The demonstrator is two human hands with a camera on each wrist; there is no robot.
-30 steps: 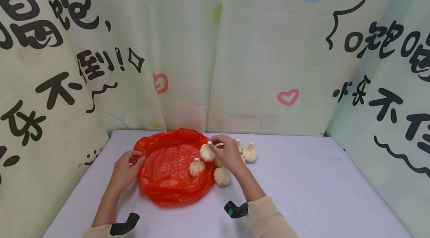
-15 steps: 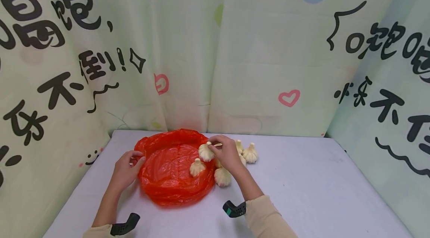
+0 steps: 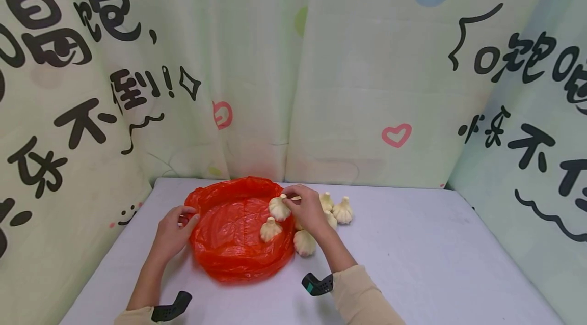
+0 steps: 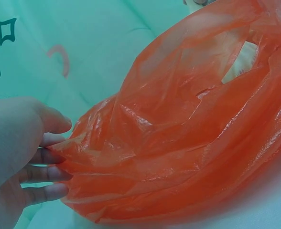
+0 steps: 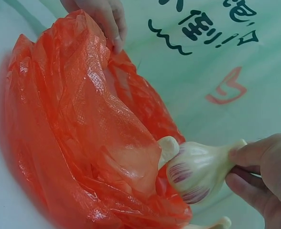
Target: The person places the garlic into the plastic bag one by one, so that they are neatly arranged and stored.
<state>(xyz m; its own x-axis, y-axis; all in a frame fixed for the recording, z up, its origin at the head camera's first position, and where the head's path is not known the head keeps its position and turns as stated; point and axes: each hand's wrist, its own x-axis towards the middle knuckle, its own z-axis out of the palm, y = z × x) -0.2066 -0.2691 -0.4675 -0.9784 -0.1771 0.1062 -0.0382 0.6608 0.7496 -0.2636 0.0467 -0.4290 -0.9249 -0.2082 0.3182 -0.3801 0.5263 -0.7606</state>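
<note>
A red plastic bag (image 3: 229, 259) lies spread on the table with its mouth gaping upward. My left hand (image 3: 171, 231) holds the bag's left rim; in the left wrist view its fingers (image 4: 49, 191) lie against the gathered edge. On the bag's right side, my right hand (image 3: 312, 210) pinches a garlic bulb (image 5: 193, 169) by its stem, over the rim. Another garlic bulb (image 3: 270, 229) is inside the bag, near its right wall.
Just right of the bag sit several more garlic bulbs, including a near bulb (image 3: 304, 243) and a far one (image 3: 343, 211); my right hand partly covers this group. A printed curtain (image 3: 339, 85) rises behind the white table (image 3: 412, 259).
My right hand has shifted slightly left with the garlic bulb, a little further over the bag. The left hand keeps its place at the rim.
</note>
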